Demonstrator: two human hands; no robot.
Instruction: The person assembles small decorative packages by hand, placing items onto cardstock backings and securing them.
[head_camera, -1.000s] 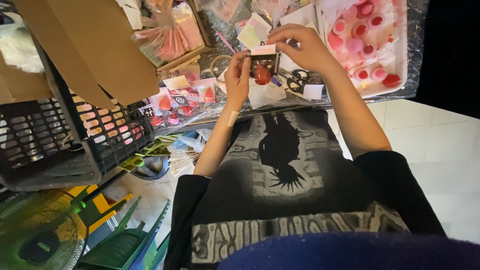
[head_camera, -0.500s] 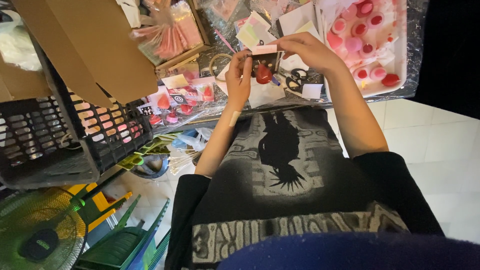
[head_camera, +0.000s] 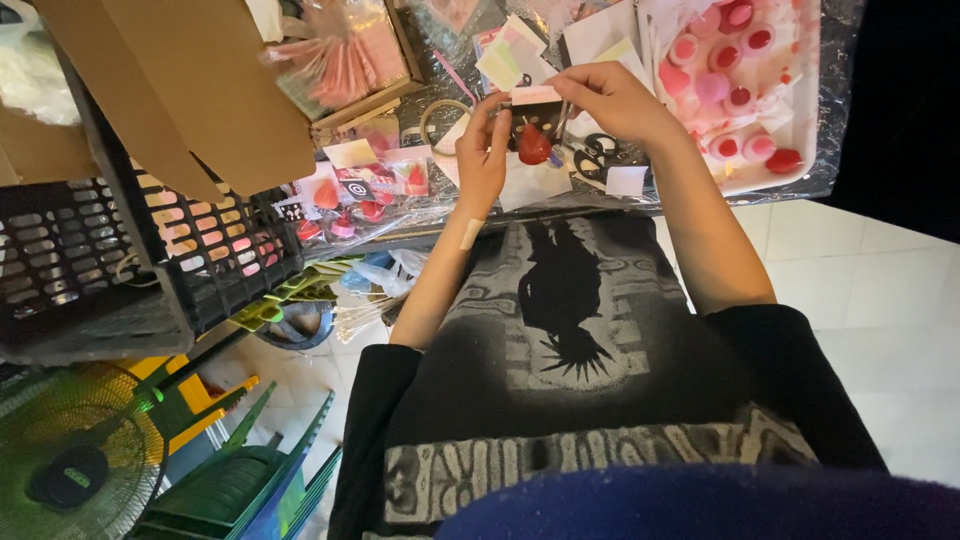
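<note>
- Holding a small clear packet with a red piece inside, both hands work above the counter.
- Left hand: grip closed on the packet's left side.
- Right hand: fingers pinch its pink top edge.
- Scissors lie just beside; white tray of pink pieces at right.

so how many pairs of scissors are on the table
1. The scissors lie on the table just below the right hand, beside a white paper square. More may be hidden under the clutter.
</note>
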